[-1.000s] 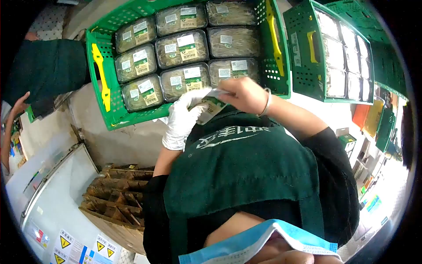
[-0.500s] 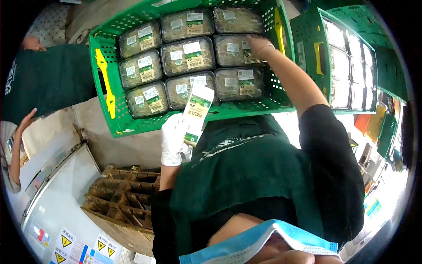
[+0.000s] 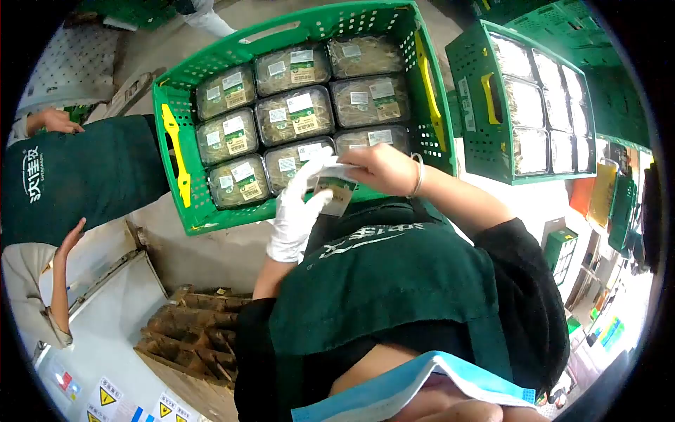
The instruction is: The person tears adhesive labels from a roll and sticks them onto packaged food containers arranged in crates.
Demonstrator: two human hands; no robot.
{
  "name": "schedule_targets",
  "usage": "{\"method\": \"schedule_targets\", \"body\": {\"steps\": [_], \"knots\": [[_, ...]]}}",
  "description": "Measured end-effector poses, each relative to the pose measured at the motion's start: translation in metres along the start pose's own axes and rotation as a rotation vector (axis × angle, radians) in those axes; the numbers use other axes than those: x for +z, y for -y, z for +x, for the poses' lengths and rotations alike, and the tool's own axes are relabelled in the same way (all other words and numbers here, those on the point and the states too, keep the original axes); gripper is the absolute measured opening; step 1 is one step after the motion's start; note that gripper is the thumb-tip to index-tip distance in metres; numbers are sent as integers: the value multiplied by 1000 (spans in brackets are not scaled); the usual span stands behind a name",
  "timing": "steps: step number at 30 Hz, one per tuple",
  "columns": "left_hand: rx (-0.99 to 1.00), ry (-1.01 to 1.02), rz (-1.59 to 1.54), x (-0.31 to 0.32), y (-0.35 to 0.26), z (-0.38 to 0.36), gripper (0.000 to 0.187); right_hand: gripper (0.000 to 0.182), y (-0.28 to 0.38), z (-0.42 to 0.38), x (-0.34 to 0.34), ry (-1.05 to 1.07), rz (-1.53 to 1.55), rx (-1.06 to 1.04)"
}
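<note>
My left hand, in a white glove, is closed around a strip of printed labels in green, white and beige. My bare right hand meets it there, fingers pinched at the strip's upper end. Both hands are over the near edge of a green crate holding rows of clear-lidded trays of pale, stringy sprouts. Most trays bear a small white sticker and a larger green-and-beige label. Only a small white sticker shows on the far-right tray. My hands partly cover the near-right tray.
Another green crate of packed trays stands at the right, with more green crates behind. At the left is a co-worker in a green apron, hands visible. A brown divided box sits below left, beside a white surface with warning stickers.
My right hand has left the middle-right tray and come back to the label strip in my left hand. A label now shows fully on that tray. The view has shifted slightly.
</note>
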State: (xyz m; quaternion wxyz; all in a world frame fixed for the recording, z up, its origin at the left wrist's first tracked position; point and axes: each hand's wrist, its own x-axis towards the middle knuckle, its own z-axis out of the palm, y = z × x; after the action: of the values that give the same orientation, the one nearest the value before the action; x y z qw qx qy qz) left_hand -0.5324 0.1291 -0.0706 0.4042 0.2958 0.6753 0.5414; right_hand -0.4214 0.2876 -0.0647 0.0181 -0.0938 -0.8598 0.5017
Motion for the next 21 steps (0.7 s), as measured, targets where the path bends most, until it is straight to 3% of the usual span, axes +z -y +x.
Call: {"method": "schedule_targets", "body": {"steps": [1, 2, 3, 4, 5, 7, 9, 13, 15, 16, 17, 19, 21], "knots": [[-180, -45, -258, 12, -7, 1, 22, 14, 5, -2, 4, 8, 78, 54], [-180, -147, -160, 17, 2, 1, 13, 13, 6, -4, 9, -96, 33, 47], [-179, -249, -63, 21, 11, 3, 12, 13, 1, -2, 5, -89, 34, 46], [-24, -305, 188, 23, 19, 4, 21, 14, -9, 2, -3, -174, -154, -29], [-96, -187, -79, 23, 38, -2, 17, 15, -23, 9, -14, -262, -340, -107], [-139, -68, 53, 20, 39, -10, 14, 17, -57, 47, -65, -214, -744, 197], [-230, -129, -47, 15, 27, -19, 8, 20, -117, 92, -113, -170, -1043, 281], [-432, -409, -170, 7, 29, -54, 12, 42, -210, 159, -124, 224, -744, 882], [-395, -520, 11, 6, 46, -80, 10, 54, -229, 163, -104, 231, -1001, 847], [-360, -563, -55, 9, 58, -94, 10, 69, -238, 166, -97, 165, -953, 924], [-323, -600, -123, 15, 63, -107, 11, 69, -229, 157, -91, 178, -956, 912], [-354, -583, -395, 35, 40, -107, 10, 64, -199, 146, -91, 4, -908, 868], [-261, -608, -361, 54, 32, -106, 11, 63, -176, 140, -80, -16, -688, 623]]}}
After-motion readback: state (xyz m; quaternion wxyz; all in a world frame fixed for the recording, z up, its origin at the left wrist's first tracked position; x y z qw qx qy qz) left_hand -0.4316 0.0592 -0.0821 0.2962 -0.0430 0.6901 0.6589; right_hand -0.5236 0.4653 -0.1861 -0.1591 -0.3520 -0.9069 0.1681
